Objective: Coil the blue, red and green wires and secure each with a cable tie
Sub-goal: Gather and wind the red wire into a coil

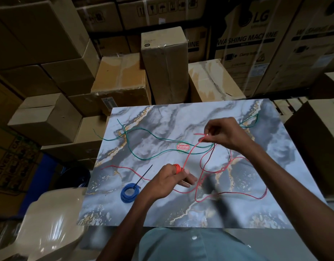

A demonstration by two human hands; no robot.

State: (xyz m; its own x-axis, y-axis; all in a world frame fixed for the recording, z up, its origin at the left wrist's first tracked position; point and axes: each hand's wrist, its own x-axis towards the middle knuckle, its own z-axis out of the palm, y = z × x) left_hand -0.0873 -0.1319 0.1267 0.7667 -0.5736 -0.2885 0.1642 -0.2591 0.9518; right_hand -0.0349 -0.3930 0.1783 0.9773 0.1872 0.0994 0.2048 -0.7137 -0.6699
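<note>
Our left hand [163,182] with red wire [188,157] wound round its fingers, right hand [221,133] pinching that wire, blue coil [129,192] apparently cable-tied [143,176], green wire [143,144] loose on marbled board [237,213].

From my remote feed: the blue wire [129,192] lies wound in a tight round coil at the near left of the marbled board, a black cable tie [144,174] cinched round it with its tail pointing up and away. The red wire [188,157] is part coiled, several turns looped round fingers of the left hand, a strand rising to the right hand, the rest sprawling in loose curves across the board. The green wire [143,142] lies uncoiled along the far side.
</note>
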